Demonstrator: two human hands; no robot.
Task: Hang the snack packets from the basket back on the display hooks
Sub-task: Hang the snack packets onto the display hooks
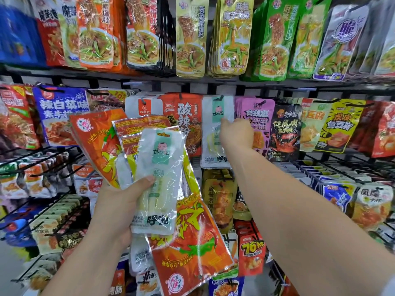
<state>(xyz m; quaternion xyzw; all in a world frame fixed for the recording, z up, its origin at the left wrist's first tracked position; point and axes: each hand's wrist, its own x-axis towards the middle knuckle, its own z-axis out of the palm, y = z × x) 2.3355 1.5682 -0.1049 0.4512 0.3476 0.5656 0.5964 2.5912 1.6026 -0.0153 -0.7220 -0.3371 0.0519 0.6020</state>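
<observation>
Restocking step, mid-task. The left hand (119, 201) grips a fan of packets, thumb pressed on the face of the white packet (159, 167) that lies on top, with red packets (192, 242) spread behind it. The right hand (237, 133) is stretched to the middle row, fingers curled, one fingertip against a hung packet (213, 129) of the same white design, which dangles from its hook (220, 97). We cannot tell whether this hand pinches that packet or merely touches it. No basket is in view. We judge that the matching hook has been located and that the held white packet is next in turn. The next move would call for the right hand to take that packet by its upper edge, line up its hang hole with the hook tip, and slide it on in front of its twin. The hole itself is too faint to make out here. The white packet's long axis runs nearly upright, its top leaning slightly right and its printed face toward us, so its header already points up at the row of hooks. One red packet slants up and to the left. The lowest red packet points down and right with its print inverted, so we expect it to need turning end for end before hanging.
</observation>
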